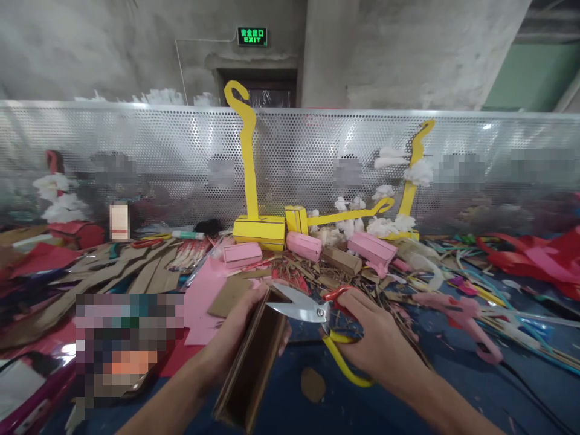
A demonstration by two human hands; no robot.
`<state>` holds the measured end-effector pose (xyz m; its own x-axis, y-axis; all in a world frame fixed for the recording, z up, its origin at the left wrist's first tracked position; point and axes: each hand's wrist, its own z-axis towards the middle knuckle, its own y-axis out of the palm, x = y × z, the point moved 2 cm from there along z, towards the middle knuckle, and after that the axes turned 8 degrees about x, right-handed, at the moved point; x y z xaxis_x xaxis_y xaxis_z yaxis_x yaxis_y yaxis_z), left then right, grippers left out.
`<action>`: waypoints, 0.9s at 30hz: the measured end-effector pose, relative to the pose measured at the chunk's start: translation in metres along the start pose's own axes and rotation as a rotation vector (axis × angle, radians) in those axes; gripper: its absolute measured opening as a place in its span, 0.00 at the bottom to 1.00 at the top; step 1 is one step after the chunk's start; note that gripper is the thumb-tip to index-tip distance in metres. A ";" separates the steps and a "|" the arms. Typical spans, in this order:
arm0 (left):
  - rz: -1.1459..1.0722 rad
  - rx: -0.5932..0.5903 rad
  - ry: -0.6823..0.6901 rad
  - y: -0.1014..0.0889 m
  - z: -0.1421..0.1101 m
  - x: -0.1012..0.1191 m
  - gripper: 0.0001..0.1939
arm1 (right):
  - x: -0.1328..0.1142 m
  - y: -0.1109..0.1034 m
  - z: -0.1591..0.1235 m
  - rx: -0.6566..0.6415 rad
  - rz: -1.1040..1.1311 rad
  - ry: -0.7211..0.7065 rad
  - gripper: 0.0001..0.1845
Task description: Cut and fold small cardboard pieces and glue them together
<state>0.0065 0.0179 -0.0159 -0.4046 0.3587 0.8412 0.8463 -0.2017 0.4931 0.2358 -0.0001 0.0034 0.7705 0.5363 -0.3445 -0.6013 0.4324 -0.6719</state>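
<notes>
Flat, rather dim light lay over the blue table (353,402), with a pale glare spot on the perforated metal panel (299,142) behind its far edge, a glint on the scissors (312,312), and deep shadow inside the cardboard box (252,362). The exit sign (252,37) glowed green. Wide-angle stretching and softness marked the table's left and right edges, and pixelation hid a patch toward its near left corner.

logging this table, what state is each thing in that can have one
scissors: blades open, in right hand
cardboard box: open side facing camera, in left hand
exit sign: lit
pink glue gun: lying down, power unclear
tallest yellow hooked-neck model: upright
middle yellow hooked-neck model: neck lying sideways
</notes>
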 end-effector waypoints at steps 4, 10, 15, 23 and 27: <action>0.004 0.004 -0.033 0.000 0.000 0.000 0.26 | 0.000 -0.001 0.000 0.048 0.003 -0.037 0.08; 0.034 0.003 0.036 0.006 -0.003 0.006 0.25 | 0.001 -0.002 0.002 0.052 0.047 -0.032 0.10; 0.028 -0.004 -0.010 0.005 -0.004 0.006 0.27 | 0.000 -0.001 0.000 0.046 0.090 -0.026 0.08; 0.068 -0.034 0.077 0.009 -0.008 0.013 0.25 | -0.002 -0.004 0.002 0.057 0.116 -0.038 0.07; 0.086 -0.031 0.101 0.014 -0.011 0.018 0.26 | -0.003 -0.004 0.002 0.050 0.132 -0.036 0.08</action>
<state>0.0071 0.0119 0.0081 -0.3655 0.2459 0.8977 0.8687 -0.2564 0.4239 0.2356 -0.0021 0.0080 0.6766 0.6162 -0.4032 -0.7074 0.3919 -0.5882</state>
